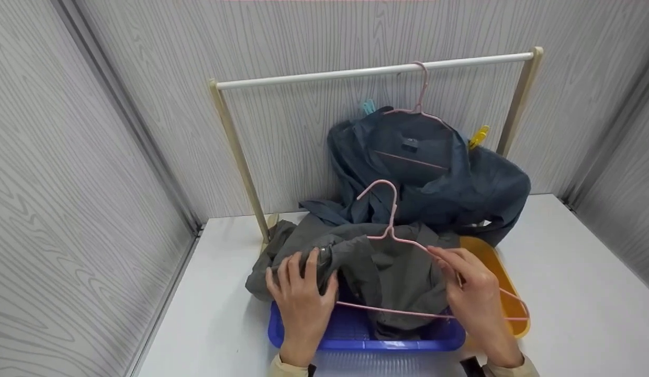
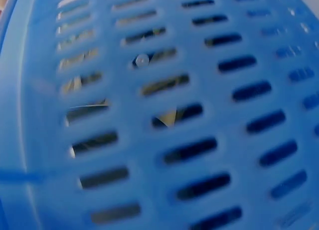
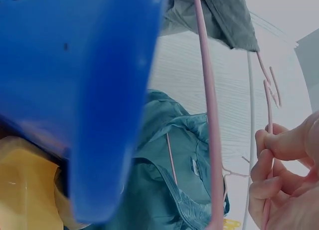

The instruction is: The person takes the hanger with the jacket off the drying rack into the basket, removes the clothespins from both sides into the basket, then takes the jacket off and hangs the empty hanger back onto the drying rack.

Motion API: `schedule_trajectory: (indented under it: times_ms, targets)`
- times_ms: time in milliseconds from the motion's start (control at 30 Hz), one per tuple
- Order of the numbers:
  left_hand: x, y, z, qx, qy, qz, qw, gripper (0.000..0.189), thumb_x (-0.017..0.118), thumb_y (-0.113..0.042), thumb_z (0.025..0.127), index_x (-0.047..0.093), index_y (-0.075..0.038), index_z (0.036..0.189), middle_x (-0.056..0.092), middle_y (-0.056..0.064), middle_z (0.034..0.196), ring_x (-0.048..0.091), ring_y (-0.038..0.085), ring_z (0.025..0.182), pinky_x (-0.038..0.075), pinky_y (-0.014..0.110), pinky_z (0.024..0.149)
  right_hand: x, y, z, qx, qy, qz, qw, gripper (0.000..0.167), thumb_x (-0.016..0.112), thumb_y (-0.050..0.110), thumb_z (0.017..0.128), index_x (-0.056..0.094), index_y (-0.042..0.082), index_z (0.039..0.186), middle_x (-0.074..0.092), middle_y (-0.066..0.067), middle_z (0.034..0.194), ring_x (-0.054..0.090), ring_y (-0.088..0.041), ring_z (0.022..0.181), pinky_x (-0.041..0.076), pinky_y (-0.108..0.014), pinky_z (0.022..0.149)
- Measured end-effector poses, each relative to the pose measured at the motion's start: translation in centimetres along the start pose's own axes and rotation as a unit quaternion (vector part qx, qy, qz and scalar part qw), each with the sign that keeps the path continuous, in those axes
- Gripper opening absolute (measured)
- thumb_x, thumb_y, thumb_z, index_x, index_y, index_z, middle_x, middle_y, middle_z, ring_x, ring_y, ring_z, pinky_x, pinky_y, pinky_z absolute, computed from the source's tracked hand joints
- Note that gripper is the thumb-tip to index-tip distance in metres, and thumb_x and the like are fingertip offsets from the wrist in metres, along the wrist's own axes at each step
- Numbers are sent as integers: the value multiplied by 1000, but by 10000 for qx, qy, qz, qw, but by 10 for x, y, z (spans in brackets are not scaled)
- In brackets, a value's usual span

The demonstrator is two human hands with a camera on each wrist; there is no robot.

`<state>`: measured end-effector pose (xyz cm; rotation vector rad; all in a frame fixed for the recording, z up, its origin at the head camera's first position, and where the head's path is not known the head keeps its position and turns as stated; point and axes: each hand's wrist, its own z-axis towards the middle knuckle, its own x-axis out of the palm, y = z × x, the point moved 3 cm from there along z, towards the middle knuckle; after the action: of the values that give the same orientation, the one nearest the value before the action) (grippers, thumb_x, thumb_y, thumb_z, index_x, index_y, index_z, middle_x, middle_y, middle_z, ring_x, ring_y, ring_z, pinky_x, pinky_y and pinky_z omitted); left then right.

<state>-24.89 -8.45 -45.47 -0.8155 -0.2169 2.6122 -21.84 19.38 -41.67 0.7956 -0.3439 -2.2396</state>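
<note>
Hanger [image 1: 393,214], pink, slim, hook up, above blue slotted basket [image 1: 387,344]. Pinched at one shoulder between thumb and fingers of right hand [image 1: 476,293]; in right-wrist view, fingers curled close round wire. Opposite shoulder hidden under grey-green garment [image 1: 408,267]; lower bar running across front of cloth, free end reaching over yellow basket [image 1: 487,254].

Left hand [image 1: 301,303] spread wide on garment, thumb well apart from fingers, tips on folded fabric; whether gripping it, cannot tell. Garment bunched, partly inside blue basket, partly slumped over its far-left side. Left-wrist view filled with slotted blue plastic, dark and pale patches showing through slots.

Behind: white rail [image 1: 314,77] between wooden posts [image 1: 239,157]. Hooked on rail: second hanger [image 1: 423,89], also pink, bearing dark blue jacket [image 1: 460,193]. Teal clothespin [image 1: 368,107] and yellow clothespin [image 1: 479,136] at jacket's two shoulders. Small label [image 1: 410,144] inside neck. Lower folds just behind grey-green garment. Yellow basket beside blue one, both on white tabletop [image 1: 581,262]. Beige cuffs [image 1: 288,368] at wrists; wood-grain panels [image 1: 282,31] around.
</note>
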Motion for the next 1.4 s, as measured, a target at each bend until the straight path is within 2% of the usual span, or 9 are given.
schedule_trajectory:
  times_ms: [233,433,533,733,867,1100,1267,1333,1400]
  targets:
    - [-5,13,2,-344,-481,-897,9942,25,81,-12,81,72,-13,104,64,8,101,57,30,97,35,58,98,-6,-4,1,6,0,-116,9999,42,71,-9,84,72,14,119,66,5,98,52,-9,75,43,-9,66]
    - [-7,21,5,-779,-522,-1659,9817,12,75,-16,89,75,-17,101,67,0,99,58,23,93,41,47,88,-13,-10,3,117,-84,-128,9998,42,71,-10,84,73,14,119,67,2,99,59,-13,83,44,-7,79]
    - [-6,26,5,-1235,-286,-2293,9651,10,68,-20,95,73,-15,101,66,-3,99,57,17,91,44,39,81,-18,-13,5,151,-159,-190,9996,43,70,-10,84,73,15,119,67,1,100,60,-14,86,43,-7,82]
    - [-6,35,5,-2192,16,-3250,9200,13,60,-23,100,68,-13,103,64,-2,93,59,13,85,47,32,74,-25,-15,6,96,-345,-232,9991,41,70,-12,83,73,11,117,66,-2,99,57,-15,86,42,-7,81]
    - [-4,41,5,-2584,74,-3379,9050,12,59,-21,100,66,-11,101,59,0,81,55,15,74,43,30,66,-26,-16,6,181,-355,-268,9988,40,69,-11,84,73,11,117,66,-2,101,58,-15,89,41,-6,84]
    - [-9,39,9,-2703,162,-3460,8983,14,54,-6,101,61,-7,113,47,2,67,40,15,58,33,28,57,-27,-16,6,249,-426,-223,9985,42,68,-14,84,72,10,119,66,-4,104,57,-16,94,41,-6,86]
    - [-12,39,14,-2583,37,-3838,8866,33,42,14,96,59,-3,119,64,10,108,61,21,98,47,30,81,-29,-18,6,271,-453,-206,9984,44,68,-15,84,71,10,120,65,-5,104,57,-16,94,41,-7,86]
    - [-5,46,10,-2469,-36,-3870,8884,41,39,16,95,63,-7,119,64,7,118,58,20,113,46,32,90,-28,-18,7,249,-450,-191,9985,44,68,-16,83,71,9,120,65,-6,104,57,-17,94,41,-7,87]
    - [-1,48,8,-2379,-81,-3794,8941,45,37,16,94,67,-9,117,66,2,116,58,17,113,45,31,93,-27,-17,7,222,-444,-194,9986,44,68,-16,83,71,8,119,65,-7,104,58,-18,95,40,-7,87]
